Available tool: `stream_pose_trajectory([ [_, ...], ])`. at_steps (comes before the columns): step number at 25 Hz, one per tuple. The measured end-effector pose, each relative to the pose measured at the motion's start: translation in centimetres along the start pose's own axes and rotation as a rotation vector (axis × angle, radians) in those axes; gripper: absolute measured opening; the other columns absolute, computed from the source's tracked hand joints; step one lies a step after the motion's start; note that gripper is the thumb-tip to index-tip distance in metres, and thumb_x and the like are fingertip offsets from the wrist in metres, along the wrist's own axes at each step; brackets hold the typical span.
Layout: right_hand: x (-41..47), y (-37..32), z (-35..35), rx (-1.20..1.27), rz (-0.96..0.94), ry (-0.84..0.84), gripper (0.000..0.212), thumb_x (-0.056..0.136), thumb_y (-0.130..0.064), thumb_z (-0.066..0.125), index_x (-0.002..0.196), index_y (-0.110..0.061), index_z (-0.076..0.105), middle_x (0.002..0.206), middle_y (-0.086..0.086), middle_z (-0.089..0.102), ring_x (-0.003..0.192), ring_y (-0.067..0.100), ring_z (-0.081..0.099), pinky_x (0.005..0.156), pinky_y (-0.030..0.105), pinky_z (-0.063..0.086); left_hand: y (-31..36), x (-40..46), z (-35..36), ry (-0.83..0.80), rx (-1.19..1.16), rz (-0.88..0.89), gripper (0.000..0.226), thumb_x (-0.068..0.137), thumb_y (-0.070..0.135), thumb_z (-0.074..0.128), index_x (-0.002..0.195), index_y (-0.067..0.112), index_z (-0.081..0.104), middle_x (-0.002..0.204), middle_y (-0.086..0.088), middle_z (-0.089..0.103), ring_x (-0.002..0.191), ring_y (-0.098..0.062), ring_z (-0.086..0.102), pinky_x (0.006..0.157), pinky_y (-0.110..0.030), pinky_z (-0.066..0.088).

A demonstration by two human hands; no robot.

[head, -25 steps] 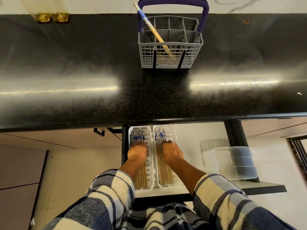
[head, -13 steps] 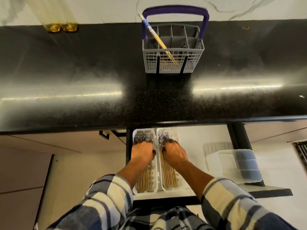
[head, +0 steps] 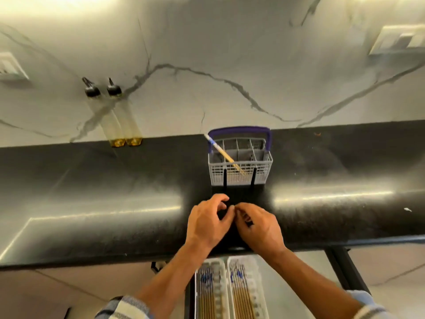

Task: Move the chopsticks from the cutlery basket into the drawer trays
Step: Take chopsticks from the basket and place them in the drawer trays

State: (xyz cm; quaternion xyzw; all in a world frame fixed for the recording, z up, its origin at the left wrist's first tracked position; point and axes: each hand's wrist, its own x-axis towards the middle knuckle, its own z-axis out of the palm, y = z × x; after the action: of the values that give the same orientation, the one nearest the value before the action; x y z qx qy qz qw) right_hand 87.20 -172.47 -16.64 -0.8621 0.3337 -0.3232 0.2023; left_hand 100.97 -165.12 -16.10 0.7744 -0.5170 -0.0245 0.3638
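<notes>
A grey cutlery basket (head: 240,174) with a purple handle stands on the black counter. One chopstick (head: 222,153) with a blue-and-white end leans out of its left side. Below the counter edge, two white drawer trays (head: 197,293) (head: 259,293) lie side by side, each filled with several chopsticks (head: 241,295). My left hand (head: 208,223) and my right hand (head: 259,227) hover together above the counter, just in front of the basket. Their fingers are loosely curled, fingertips nearly touching, and hold nothing that I can see.
Two oil bottles (head: 125,125) stand at the back of the counter (head: 92,192) against the marble wall. Wall sockets sit at the far left and the far right (head: 400,41). The open drawer's black frame (head: 345,268) runs down at the right.
Both hands have lifted out of the drawer trays and risen above the counter toward the basket. The view has tilted upward, showing more wall and less drawer.
</notes>
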Motion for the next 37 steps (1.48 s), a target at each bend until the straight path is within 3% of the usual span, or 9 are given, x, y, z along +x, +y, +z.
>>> stream_pose_trajectory([
  [9,13.4,-2.7,-2.9,0.139,0.036,0.153,0.026,0.097,-0.032,0.054,0.12,-0.022,0.061,0.107,-0.004,0.071,0.091,0.011,0.068,0.079,0.031,0.06,5.1,12.1,-6.4,0.13,-0.116,-0.126,0.06,0.089,0.05,0.061,0.139,0.024,0.043,0.129,0.005,0.059,0.11,-0.013,0.06,0.093,-0.037,0.053],
  [12,16.4,-1.9,-2.4,0.14,0.143,0.043,0.031,0.098,-0.03,0.053,0.129,-0.025,0.053,0.113,-0.002,0.068,0.094,0.012,0.066,0.082,0.029,0.058,4.3,15.1,-5.8,0.036,-0.324,-0.456,0.066,0.087,0.037,0.07,0.141,0.015,0.041,0.121,-0.002,0.062,0.081,-0.007,0.059,0.076,-0.032,0.056],
  [14,17.9,-0.8,-1.7,0.113,0.204,-0.067,0.031,0.098,-0.027,0.054,0.129,-0.024,0.054,0.113,-0.001,0.068,0.091,0.01,0.065,0.079,0.025,0.055,2.5,16.5,-4.1,-0.032,-0.472,-0.696,0.072,0.083,0.036,0.073,0.143,0.01,0.041,0.119,-0.009,0.063,0.083,-0.013,0.062,0.072,-0.031,0.056],
  [16,19.1,0.4,-0.8,0.077,0.248,-0.176,0.029,0.098,-0.024,0.053,0.126,-0.022,0.056,0.104,-0.001,0.068,0.081,0.009,0.065,0.072,0.024,0.055,0.5,17.4,-2.0,-0.079,-0.539,-0.799,0.066,0.079,0.039,0.074,0.132,0.007,0.053,0.112,-0.015,0.067,0.093,-0.026,0.067,0.072,-0.033,0.055],
  [19,20.8,1.8,0.9,-0.001,0.264,-0.342,0.029,0.098,-0.02,0.051,0.126,-0.017,0.056,0.098,0.001,0.064,0.076,0.013,0.064,0.068,0.028,0.054,-0.5,17.6,0.4,-0.107,-0.695,-0.875,0.026,0.085,0.031,0.072,0.093,0.007,0.065,0.083,-0.011,0.063,0.064,-0.022,0.06,0.064,-0.033,0.051],
  [23,22.3,2.9,3.1,-0.084,0.232,-0.493,0.021,0.096,-0.016,0.053,0.115,-0.016,0.061,0.097,0.005,0.064,0.08,0.018,0.063,0.077,0.034,0.055,-0.5,18.0,2.0,-0.083,-0.843,-0.893,0.014,0.091,0.025,0.069,0.098,0.012,0.069,0.082,-0.012,0.072,0.053,-0.018,0.064,0.051,-0.028,0.05],
  [26,22.5,4.1,4.4,-0.107,0.234,-0.531,0.016,0.096,-0.018,0.054,0.108,-0.017,0.065,0.1,0.006,0.067,0.088,0.021,0.065,0.086,0.039,0.056,-0.6,18.5,2.7,-0.06,-0.824,-0.896,0.005,0.095,0.025,0.064,0.093,0.023,0.069,0.092,-0.009,0.075,0.075,-0.024,0.075,0.058,-0.029,0.059],
  [32,22.5,5.5,4.2,-0.038,0.228,-0.425,0.017,0.094,-0.015,0.058,0.1,-0.022,0.073,0.09,-0.001,0.07,0.075,0.011,0.065,0.066,0.023,0.053,-1.5,19.1,3.2,-0.051,-0.816,-0.881,0.005,0.093,0.018,0.067,0.094,0.022,0.07,0.091,-0.013,0.076,0.059,-0.017,0.068,0.046,-0.023,0.052],
  [37,22.5,4.9,3.3,0.058,0.218,-0.374,0.015,0.095,-0.02,0.06,0.101,-0.022,0.074,0.087,-0.003,0.071,0.071,0.008,0.065,0.064,0.019,0.051,-1.2,19.4,2.5,-0.027,-0.781,-0.766,0.012,0.093,0.017,0.065,0.104,0.016,0.069,0.087,-0.013,0.076,0.06,-0.017,0.07,0.056,-0.029,0.06],
])
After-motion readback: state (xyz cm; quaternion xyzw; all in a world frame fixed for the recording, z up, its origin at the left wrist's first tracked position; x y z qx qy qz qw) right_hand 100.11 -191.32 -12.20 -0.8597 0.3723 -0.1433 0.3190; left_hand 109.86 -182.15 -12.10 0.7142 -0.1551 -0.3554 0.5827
